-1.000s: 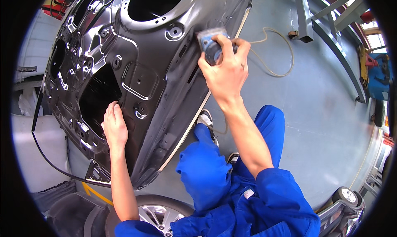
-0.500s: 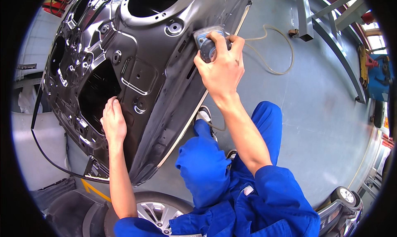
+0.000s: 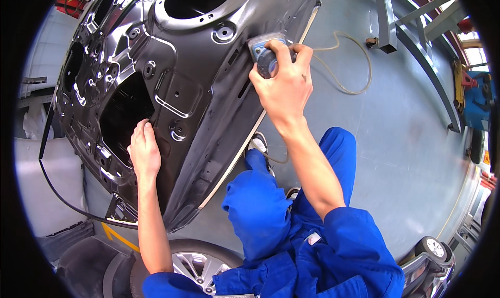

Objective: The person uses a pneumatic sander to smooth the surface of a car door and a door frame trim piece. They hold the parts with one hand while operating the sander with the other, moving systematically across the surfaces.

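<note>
A black car door (image 3: 190,90) with bare metal cut-outs lies in front of me, its long edge slanting from lower left to upper right. My right hand (image 3: 285,82) wraps over a small air sander (image 3: 266,59), whose square pad sits against the door near that edge. A thin, pale hose (image 3: 369,69) runs from the sander across the floor. At the rim of the angular opening in the door, my left hand (image 3: 144,149) grips the panel with its fingers together; the fingertips are partly hidden over the rim.
Below the door is a car wheel (image 3: 200,264). A grey metal frame (image 3: 386,24) on casters stands at the upper right, near a blue machine (image 3: 476,97). A black cable (image 3: 49,186) curves along the left. My knees and shoes are close beside the door's edge.
The sander and my right hand have shifted very slightly right in the picture, and the door has shifted the same way with them. My left hand keeps its place on the opening's rim.
</note>
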### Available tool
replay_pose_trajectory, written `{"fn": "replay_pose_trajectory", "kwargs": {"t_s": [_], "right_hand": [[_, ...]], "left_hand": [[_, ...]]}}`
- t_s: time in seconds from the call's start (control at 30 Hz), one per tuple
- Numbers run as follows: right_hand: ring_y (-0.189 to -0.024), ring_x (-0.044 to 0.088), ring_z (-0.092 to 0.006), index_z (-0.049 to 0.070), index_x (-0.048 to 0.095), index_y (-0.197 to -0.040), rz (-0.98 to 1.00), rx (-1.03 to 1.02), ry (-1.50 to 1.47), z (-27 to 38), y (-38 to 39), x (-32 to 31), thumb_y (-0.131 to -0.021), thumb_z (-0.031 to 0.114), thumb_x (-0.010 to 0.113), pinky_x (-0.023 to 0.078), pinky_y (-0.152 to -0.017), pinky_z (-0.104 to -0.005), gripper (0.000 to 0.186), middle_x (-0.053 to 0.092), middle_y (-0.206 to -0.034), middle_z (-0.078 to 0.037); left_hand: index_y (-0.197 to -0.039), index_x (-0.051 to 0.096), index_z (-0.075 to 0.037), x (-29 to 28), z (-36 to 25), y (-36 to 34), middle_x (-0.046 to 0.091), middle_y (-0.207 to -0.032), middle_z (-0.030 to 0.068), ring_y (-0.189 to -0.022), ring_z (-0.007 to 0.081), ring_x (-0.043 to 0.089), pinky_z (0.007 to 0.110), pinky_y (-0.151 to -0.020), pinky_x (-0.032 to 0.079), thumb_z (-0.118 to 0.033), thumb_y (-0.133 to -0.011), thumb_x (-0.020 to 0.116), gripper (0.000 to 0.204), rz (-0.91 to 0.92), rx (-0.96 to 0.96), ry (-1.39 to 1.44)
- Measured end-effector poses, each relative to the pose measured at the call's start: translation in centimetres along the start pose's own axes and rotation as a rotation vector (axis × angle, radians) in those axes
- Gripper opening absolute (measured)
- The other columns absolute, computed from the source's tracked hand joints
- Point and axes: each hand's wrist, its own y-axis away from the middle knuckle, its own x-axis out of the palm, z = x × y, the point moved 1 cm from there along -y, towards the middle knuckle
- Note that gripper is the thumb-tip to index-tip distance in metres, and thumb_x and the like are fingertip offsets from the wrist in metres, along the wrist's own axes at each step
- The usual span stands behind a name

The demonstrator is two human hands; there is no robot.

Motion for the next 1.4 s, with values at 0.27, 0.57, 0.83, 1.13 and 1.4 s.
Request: {"fn": "replay_pose_trajectory", "kwargs": {"t_s": [0.27, 0.57, 0.83, 1.13, 1.4], "right_hand": [[-0.089, 0.063, -0.0332, 0.018, 0.065, -0.109, 0.013, -0.024, 0.016, 0.0, -0.2, -0.1, -0.067, 0.019, 0.077, 0.054, -0.074, -0.0423, 0.043, 0.051, -0.110, -0.014], [-0.086, 0.063, -0.0312, 0.018, 0.066, -0.108, 0.007, -0.026, -0.002, -0.2, -0.6, -0.2, -0.067, 0.018, 0.077, 0.054, -0.073, -0.0418, 0.042, 0.052, -0.109, -0.013], [-0.092, 0.062, -0.0339, 0.019, 0.066, -0.107, 0.003, -0.069, 0.040, -0.1, -0.6, -0.5, -0.068, 0.018, 0.076, 0.054, -0.075, -0.0437, 0.041, 0.052, -0.110, -0.014], [-0.096, 0.061, -0.0343, 0.018, 0.066, -0.108, 0.090, -0.120, 0.054, 0.2, -1.2, -1.2, -0.067, 0.016, 0.076, 0.055, -0.077, -0.0429, 0.042, 0.052, -0.109, -0.014], [-0.100, 0.060, -0.0334, 0.019, 0.065, -0.109, 0.150, -0.189, 0.052, 0.0, -2.0, -1.0, -0.066, 0.014, 0.077, 0.055, -0.077, -0.0436, 0.045, 0.051, -0.111, -0.013]], "left_hand": [[-0.124, 0.059, -0.001, 0.0, 0.0, -0.1, 0.062, -0.121, 0.0179, -0.117, 0.0349, 0.056, 0.042, -0.098, 0.041, -0.034, -0.102, 0.034, 0.047, -0.003, 0.002, 0.000], [-0.123, 0.059, -0.001, 0.1, 0.1, 0.0, 0.063, -0.120, 0.0183, -0.116, 0.0345, 0.056, 0.041, -0.098, 0.041, -0.034, -0.102, 0.034, 0.047, -0.015, 0.001, 0.003], [-0.123, 0.059, 0.000, 0.0, 0.0, 0.1, 0.063, -0.120, 0.0184, -0.117, 0.0346, 0.056, 0.041, -0.099, 0.041, -0.034, -0.102, 0.035, 0.047, 0.001, -0.010, 0.008], [-0.126, 0.059, 0.001, -0.4, -0.2, 0.0, 0.061, -0.128, 0.0195, -0.124, 0.0320, 0.055, 0.036, -0.105, 0.039, -0.036, -0.102, 0.038, 0.048, 0.029, -0.039, 0.018], [-0.125, 0.059, 0.001, -0.5, -0.6, 0.0, 0.061, -0.127, 0.0198, -0.123, 0.0330, 0.055, 0.037, -0.105, 0.039, -0.035, -0.102, 0.038, 0.048, 0.031, -0.040, 0.016]]}}
